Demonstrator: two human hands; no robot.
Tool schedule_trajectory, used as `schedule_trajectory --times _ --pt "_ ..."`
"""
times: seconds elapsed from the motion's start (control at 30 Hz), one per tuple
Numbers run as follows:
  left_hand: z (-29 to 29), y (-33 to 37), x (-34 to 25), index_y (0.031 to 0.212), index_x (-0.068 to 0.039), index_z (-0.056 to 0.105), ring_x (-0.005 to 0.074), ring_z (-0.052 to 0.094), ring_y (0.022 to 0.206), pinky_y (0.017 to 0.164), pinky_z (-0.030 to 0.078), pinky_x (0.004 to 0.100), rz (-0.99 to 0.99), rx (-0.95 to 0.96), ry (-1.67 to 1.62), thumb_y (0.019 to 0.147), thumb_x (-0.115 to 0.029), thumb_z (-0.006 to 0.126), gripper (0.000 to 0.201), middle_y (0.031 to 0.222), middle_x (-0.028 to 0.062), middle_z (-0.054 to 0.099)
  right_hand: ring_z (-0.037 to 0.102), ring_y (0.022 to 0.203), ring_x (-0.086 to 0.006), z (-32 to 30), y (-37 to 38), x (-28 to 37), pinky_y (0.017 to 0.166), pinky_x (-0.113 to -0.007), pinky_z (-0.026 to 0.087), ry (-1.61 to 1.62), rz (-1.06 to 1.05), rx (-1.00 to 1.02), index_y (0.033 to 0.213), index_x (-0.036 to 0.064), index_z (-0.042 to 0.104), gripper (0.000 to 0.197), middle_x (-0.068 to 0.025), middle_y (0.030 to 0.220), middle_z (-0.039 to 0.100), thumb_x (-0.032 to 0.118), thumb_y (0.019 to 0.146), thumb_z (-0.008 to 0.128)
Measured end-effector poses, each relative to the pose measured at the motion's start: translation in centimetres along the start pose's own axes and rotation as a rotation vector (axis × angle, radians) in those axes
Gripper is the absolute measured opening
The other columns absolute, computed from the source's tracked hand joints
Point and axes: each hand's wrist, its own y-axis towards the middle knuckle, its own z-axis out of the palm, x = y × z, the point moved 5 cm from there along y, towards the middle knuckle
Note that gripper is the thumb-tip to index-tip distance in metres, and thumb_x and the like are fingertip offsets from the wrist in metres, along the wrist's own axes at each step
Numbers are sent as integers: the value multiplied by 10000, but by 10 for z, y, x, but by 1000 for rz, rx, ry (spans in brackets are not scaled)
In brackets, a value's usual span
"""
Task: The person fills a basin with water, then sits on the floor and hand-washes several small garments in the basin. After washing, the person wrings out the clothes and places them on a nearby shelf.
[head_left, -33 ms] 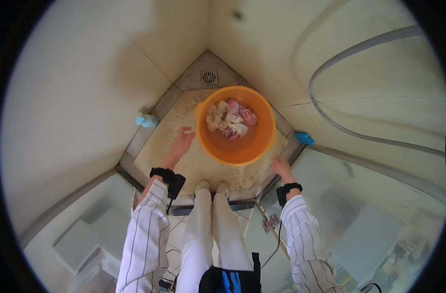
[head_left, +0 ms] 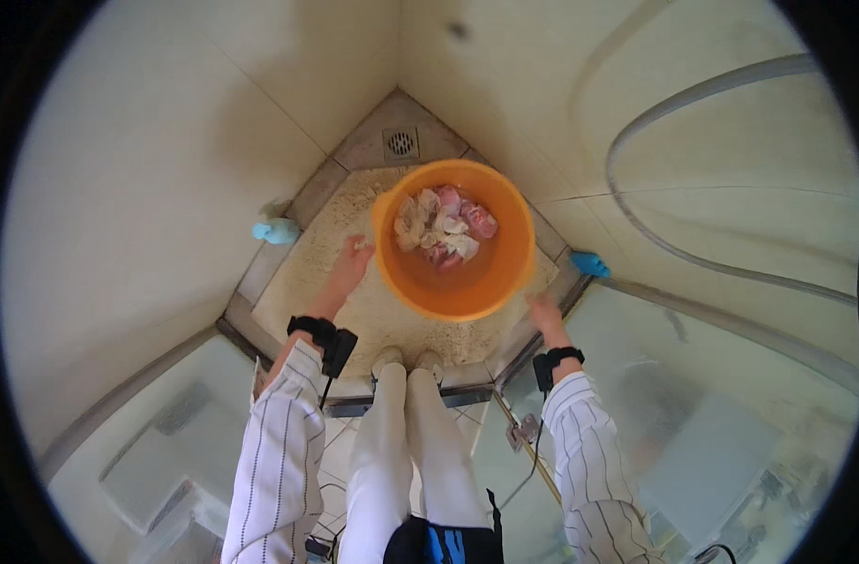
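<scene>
An orange plastic basin (head_left: 517, 202) stands on the floor ahead of me, with cloudy water in it. Crumpled pink and off-white cloths (head_left: 445, 226) lie bunched in the water, toward its left side. Beside the basin's left rim is my left hand (head_left: 351, 267), its fingers loosely bent and apart, with nothing seen in them. Low by the right rim, my right hand (head_left: 545, 312) reaches forward with loose, slightly blurred fingers. A small gap seems to part each hand from the basin.
A pale-blue bottle (head_left: 276, 231) lies against the left wall. By the right wall is a bright blue object (head_left: 590, 264). A floor drain (head_left: 401, 143) sits in the far corner. A grey hose (head_left: 669, 105) loops along the right wall. My feet (head_left: 388, 357) stand at the near sill.
Both hands have shifted very slightly forward. The basin and cloths look the same, with the whole picture moved a little.
</scene>
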Motion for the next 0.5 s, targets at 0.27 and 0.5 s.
schedule_trajectory --times 0.27,0.5 --pt "34 131 73 1306 -42 414 147 475 1009 879 363 269 41 -103 -525 920 -369 478 510 1102 53 557 567 982 -200 54 82 8 841 -306 447 946 -50 -143 1240 -35 422 536 -107 1104 583 227 843 669" --pt "43 146 69 1053 5 579 205 573 1008 915 437 335 -86 65 -952 933 -249 414 325 1075 91 620 581 956 -185 56 57 -18 828 -307 469 808 3 -173 1161 -16 494 393 -96 1097 591 65 811 654"
